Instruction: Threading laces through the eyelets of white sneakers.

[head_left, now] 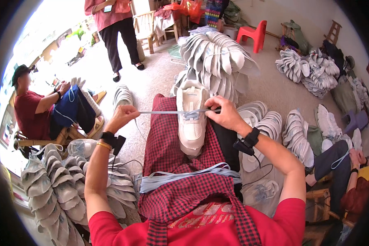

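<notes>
A white sneaker [191, 135] rests on my lap over a red-and-black checked apron [162, 139], its toe pointing toward me. Pale blue-grey shoelace [160, 112] crosses its lower eyelets and stretches out taut to the left. At that stretched end, my left hand [125, 117] pinches the lace between thumb and fingers. My right hand [225, 116] is closed on the lace close beside the shoe's right edge. Across my waist lies a bundle of loose light-blue laces [188, 177].
Nested stacks of sneakers [49, 184] stand at my left, with a tall pile [217, 57] ahead and more rows [297, 135] at right. One seated person [35, 102] works at left; another sits at far right. Someone stands ahead, near a red plastic chair [254, 36].
</notes>
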A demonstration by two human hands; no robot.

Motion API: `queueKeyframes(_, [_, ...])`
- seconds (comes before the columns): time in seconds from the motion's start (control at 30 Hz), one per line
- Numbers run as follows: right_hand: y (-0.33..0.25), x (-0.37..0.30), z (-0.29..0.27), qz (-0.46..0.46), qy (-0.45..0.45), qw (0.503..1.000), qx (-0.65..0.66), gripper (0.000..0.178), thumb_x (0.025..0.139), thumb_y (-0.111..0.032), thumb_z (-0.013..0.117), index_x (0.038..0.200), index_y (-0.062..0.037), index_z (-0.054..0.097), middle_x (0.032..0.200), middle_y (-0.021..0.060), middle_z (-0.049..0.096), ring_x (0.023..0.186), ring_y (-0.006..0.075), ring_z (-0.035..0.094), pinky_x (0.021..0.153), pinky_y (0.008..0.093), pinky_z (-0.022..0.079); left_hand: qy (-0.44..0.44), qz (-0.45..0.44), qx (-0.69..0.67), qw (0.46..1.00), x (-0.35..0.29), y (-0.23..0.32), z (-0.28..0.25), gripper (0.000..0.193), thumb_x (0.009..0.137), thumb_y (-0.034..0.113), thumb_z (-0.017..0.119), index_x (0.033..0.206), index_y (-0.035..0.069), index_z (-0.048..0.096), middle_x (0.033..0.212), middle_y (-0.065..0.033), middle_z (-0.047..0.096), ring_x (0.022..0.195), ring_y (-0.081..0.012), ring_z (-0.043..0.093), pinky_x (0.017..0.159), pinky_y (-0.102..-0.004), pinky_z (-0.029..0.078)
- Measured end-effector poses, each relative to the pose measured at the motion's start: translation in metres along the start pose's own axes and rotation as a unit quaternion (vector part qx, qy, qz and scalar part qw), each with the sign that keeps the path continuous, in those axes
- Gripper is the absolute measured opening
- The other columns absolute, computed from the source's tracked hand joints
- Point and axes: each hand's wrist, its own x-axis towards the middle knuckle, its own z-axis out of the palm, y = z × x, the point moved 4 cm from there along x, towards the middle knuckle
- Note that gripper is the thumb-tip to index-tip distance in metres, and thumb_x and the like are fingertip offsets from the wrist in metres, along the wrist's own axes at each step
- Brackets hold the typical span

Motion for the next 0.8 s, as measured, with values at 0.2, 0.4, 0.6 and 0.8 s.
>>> queueKeyframes(0.2, [0.002, 0.002, 0.006, 0.01, -0.062, 0.998, -0.023, 0.018, 0.082, -0.009, 0.069, 0.092, 0.0023, 0.061, 0.085, 0.0165, 0.063, 0.082, 0.0288, 0.065, 0.078, 0.0385, 0.052, 0.119, 0.169, 0.037, 0.978, 0.001, 0.104, 0.047, 0.031, 0.079, 0.008, 0.068, 0.109, 0.003, 0.066, 0.108, -0.0126, 0.066, 0.096, -0.0234, 0.064, 0.08, -0.0341, 0.052])
queueKeyframes(0.4, [-0.015, -0.002, 0.001, -0.173, -0.009, 0.967, -0.187, 0.008, 0.088, -0.009, 0.062, 0.091, -0.0015, 0.062, 0.083, 0.0146, 0.063, 0.077, 0.0339, 0.064, 0.067, 0.0421, 0.051, 0.017, 0.273, 0.01, 0.962, 0.005, 0.144, 0.095, 0.02, 0.076, 0.004, 0.067, 0.094, 0.0, 0.06, 0.088, -0.0151, 0.059, 0.083, -0.0285, 0.063, 0.071, -0.0367, 0.052])
queueKeyframes(0.6, [0.01, -0.01, -0.032, -0.211, -0.025, 0.953, -0.216, 0.01, 0.088, -0.014, 0.061, 0.09, -0.0047, 0.064, 0.085, 0.0117, 0.065, 0.079, 0.0322, 0.065, 0.067, 0.0414, 0.052, 0.074, 0.376, 0.217, 0.898, -0.003, 0.109, 0.066, 0.012, 0.084, 0.005, 0.065, 0.096, 0.005, 0.063, 0.083, -0.0092, 0.058, 0.072, -0.0279, 0.06, 0.063, -0.0396, 0.05])
queueKeyframes(0.8, [0.051, -0.04, -0.128, -0.125, 0.007, 0.948, -0.291, 0.016, 0.085, -0.005, 0.055, 0.098, -0.0022, 0.064, 0.095, 0.0177, 0.067, 0.089, 0.0368, 0.065, 0.078, 0.0435, 0.054, 0.166, 0.267, 0.275, 0.909, -0.043, 0.059, -0.039, 0.015, 0.083, -0.003, 0.058, 0.094, 0.006, 0.063, 0.082, -0.0132, 0.058, 0.078, -0.0327, 0.061, 0.07, -0.0419, 0.05])
